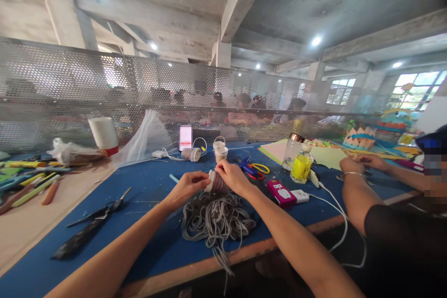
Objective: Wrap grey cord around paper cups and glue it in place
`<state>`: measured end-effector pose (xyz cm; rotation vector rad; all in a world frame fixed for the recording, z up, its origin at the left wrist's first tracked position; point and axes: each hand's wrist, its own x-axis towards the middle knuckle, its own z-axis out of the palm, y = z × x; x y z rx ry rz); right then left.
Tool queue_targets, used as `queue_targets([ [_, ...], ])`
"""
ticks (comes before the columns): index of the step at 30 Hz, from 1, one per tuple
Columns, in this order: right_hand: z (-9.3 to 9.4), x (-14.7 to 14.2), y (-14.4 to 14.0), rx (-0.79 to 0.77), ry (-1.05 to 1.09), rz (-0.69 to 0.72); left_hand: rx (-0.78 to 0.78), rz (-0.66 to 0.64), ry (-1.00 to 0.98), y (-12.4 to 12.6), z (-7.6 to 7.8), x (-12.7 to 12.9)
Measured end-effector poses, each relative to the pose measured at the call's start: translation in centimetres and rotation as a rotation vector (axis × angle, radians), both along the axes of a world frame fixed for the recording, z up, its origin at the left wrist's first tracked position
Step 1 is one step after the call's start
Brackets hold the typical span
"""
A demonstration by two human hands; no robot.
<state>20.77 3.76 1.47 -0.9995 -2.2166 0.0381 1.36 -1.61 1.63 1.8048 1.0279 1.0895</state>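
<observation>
Yarn-wrapped paper cup (220,184) held sideways above table (167,247), beside gray yarn heap (218,219); left hand (189,189) grip closed on its white end, right hand (233,177) pinching wrapped side, likely for steadiness.

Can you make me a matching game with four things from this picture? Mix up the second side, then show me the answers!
Things
1. Cord-wrapped cup
2. Loose cord
3. Phone
4. Small bottle

Matches
A. Bright yellow
B. Heaped in grey loops
C. Between the left hand and the right hand
D. Showing a bright screen

Right pairs
1-C
2-B
3-D
4-A
</observation>
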Motion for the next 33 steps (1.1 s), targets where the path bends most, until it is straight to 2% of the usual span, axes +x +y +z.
queue_targets([
  [33,-0.52,0.14,0.83,-0.060,0.090,0.091,0.002,-0.033,-0.002,-0.11,-0.04,0.04],
])
